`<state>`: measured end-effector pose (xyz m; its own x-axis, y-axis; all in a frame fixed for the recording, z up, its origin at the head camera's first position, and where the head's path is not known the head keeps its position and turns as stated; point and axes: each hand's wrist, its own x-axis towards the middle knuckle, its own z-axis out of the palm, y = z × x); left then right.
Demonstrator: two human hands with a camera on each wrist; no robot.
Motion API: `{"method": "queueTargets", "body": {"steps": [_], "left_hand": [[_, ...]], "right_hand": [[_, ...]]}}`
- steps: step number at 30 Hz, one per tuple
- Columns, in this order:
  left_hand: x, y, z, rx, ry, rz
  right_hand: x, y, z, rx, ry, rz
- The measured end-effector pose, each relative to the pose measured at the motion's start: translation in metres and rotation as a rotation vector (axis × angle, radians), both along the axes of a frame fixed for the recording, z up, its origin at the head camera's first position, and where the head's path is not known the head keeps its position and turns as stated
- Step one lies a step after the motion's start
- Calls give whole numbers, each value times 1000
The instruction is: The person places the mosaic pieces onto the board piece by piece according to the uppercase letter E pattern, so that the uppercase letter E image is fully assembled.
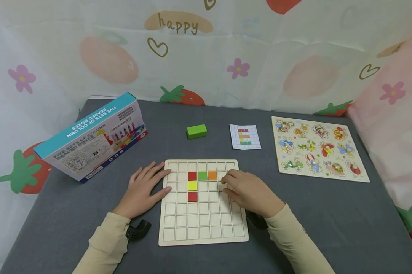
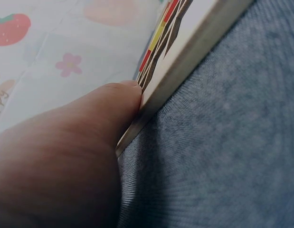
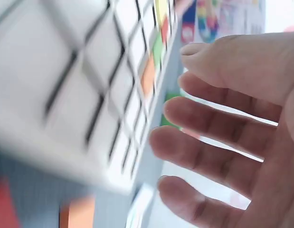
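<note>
board (image 1: 203, 220): cream, gridded | tiles (image 1: 192, 185): red, green, orange, yellow | block (image 1: 197, 131): green | tabletop (image 1: 312, 217): grey | sleeves (image 1: 106, 238): beige

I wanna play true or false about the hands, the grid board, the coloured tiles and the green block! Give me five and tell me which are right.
1. The left hand touches the pale wooden grid board. True.
2. A yellow square tile sits between two red square tiles. True.
3. The right hand is pinching a blue tile. False: the right hand holds nothing.
4. The green rectangular block lies on the board. False: the green rectangular block lies beyond it, on the grey cloth.
5. The board holds five coloured tiles. True.
</note>
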<state>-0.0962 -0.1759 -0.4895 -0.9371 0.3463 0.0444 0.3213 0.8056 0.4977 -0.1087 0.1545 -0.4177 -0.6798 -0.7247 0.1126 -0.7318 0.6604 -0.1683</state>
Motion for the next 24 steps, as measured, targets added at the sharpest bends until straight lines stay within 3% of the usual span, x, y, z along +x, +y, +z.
{"method": "queueTargets", "body": {"steps": [8, 15, 24], "left_hand": [[-1, -1, -2, -3, 1, 0], [-1, -2, -1, 4, 11, -1], [0, -1, -1, 12, -2, -10]], "right_hand": [[11, 54, 3, 59, -91, -245], [27, 75, 0, 88, -229, -456], [30, 81, -8, 139, -289, -456]]}}
